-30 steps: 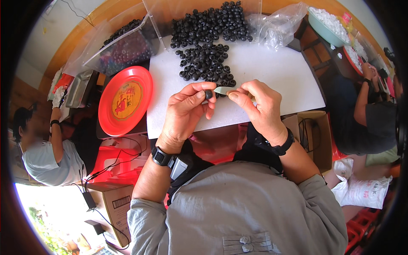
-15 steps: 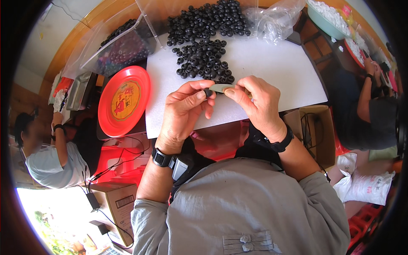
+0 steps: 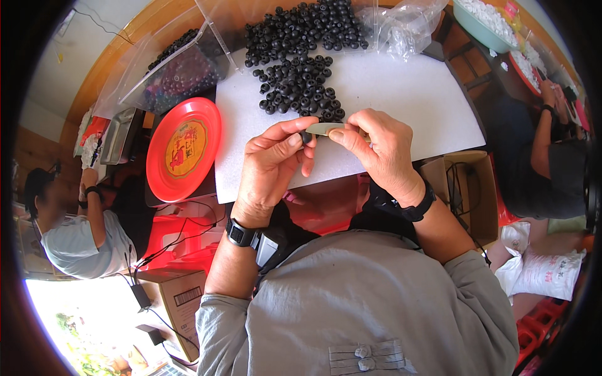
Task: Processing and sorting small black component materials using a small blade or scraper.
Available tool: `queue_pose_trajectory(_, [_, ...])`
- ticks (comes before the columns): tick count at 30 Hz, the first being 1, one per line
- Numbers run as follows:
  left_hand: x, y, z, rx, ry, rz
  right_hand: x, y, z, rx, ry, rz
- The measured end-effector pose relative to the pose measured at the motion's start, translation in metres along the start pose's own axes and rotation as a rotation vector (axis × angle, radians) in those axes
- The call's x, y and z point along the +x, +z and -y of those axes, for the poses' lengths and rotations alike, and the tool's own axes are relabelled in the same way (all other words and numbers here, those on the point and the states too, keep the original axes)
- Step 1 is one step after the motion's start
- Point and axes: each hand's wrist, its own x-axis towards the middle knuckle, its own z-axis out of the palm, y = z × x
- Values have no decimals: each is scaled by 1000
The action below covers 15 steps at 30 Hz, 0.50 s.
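Note:
Above the near edge of the white table sheet [image 3: 407,94], my left hand [image 3: 271,161] pinches one small black round piece [image 3: 306,137] between thumb and fingers. My right hand [image 3: 384,150] grips a short, flat, pale blade [image 3: 323,128], like a small knife; its handle is hidden in my fingers. The blade lies against or just over the black piece; I cannot tell which. Right beyond my hands is a pile of black round pieces [image 3: 298,88], bead-like, many with a hole, spreading back to a larger heap [image 3: 307,28].
To the left lies a red round plate [image 3: 212,125], behind it a clear bin [image 3: 182,81] of dark pieces. A crumpled clear bag [image 3: 404,28] is at the back. An open carton [image 3: 486,194] stands at the right. Other people work on both sides, one in a light shirt [image 3: 88,244].
The blade has tilted slightly in my right hand against the black piece. Both hands stay in nearly the same place, and the view has shifted a little.

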Motion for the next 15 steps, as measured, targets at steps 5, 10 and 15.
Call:
queue_pose_trajectory(5, [1,-3,0,-6,-16,25,-1,0,-1,18,-15,4])
queue_pose_trajectory(10, [1,-2,-2,-14,-44,0,-1,-1,0,-8,-61,2])
queue_pose_trajectory(15, [2,7,-6,52,-87,-94,-4,-11,-3,134,-124,117])
